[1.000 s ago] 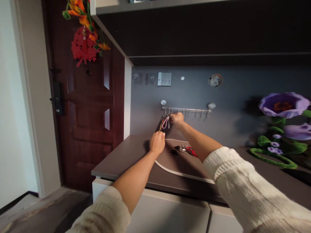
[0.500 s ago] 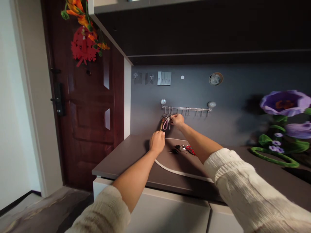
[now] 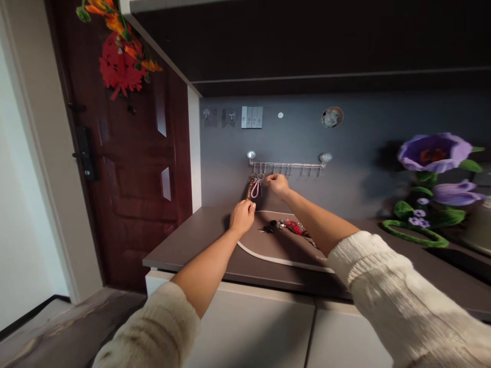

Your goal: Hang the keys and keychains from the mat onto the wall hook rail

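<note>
Key bunch hangs at the left end of a clear hook rail, with a pink loop and a gold-brown strap dangling from it. The left hand is below, its fingers clamped on the strap's lower end. The right hand is raised just beside a metal ring of the bunch, thumb and forefinger drawn near each other; I cannot tell whether the tips meet or pinch anything. Both forearms come out of cream knit sleeves.

Below and between the arms, a second set of keys with a red cord lies on a brown mat edged in pale trim. The mat rests on a dark countertop over light cabinet doors. Above the rail, a switch panel and a round hole show on the gray wall. Purple fabric flowers stand farther right; far left, a dark red door bears a red ornament.
</note>
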The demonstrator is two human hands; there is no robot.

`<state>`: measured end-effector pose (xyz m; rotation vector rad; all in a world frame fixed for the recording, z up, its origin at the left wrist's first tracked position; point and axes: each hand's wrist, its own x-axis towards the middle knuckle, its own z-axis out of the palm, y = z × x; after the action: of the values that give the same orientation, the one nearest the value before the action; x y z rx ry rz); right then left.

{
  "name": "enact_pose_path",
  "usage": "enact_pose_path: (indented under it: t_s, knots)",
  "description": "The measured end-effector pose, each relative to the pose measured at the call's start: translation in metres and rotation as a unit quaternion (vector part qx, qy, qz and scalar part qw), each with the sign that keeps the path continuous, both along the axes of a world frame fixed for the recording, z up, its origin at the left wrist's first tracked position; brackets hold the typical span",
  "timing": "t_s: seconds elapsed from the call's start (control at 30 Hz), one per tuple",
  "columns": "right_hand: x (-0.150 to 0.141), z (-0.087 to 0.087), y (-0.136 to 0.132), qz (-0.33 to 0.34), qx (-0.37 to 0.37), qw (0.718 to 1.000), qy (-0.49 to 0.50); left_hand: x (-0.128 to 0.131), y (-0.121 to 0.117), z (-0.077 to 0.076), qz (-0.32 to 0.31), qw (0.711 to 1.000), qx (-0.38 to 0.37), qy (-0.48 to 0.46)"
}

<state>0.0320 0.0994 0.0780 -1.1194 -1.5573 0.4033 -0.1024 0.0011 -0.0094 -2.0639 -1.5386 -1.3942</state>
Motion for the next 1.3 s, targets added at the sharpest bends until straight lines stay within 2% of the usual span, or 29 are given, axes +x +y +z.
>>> enact_pose_path:
  t_s: [0.23,0.4,0.53,0.7,0.8,0.9,1.3]
  knots:
    - [0.014,0.003,-0.037,0.056,-0.008,0.997,0.045,-0.002,-0.006,-0.004,-0.019,1.000,-0.009,0.018]
    - [0.024,-0.005,-0.071,0.083,-0.048,0.990,0.105,0.003,-0.015,-0.004,-0.036,0.998,-0.028,0.047]
    - [0.033,-0.024,-0.095,0.100,-0.085,0.982,0.135,0.012,-0.023,-0.004,-0.065,0.993,-0.041,0.090]
    - [0.042,-0.063,-0.115,0.109,-0.126,0.980,0.108,0.017,-0.030,-0.004,-0.086,0.982,-0.079,0.151]
    - [0.046,-0.082,-0.121,0.124,-0.125,0.983,0.056,0.017,-0.032,-0.004,-0.094,0.974,-0.094,0.185]
    - [0.048,-0.090,-0.122,0.115,-0.116,0.987,-0.002,0.017,-0.030,-0.005,-0.099,0.968,-0.099,0.211]
    - [0.046,-0.093,-0.108,0.093,-0.119,0.986,-0.069,0.020,-0.020,-0.004,-0.104,0.952,-0.081,0.276]
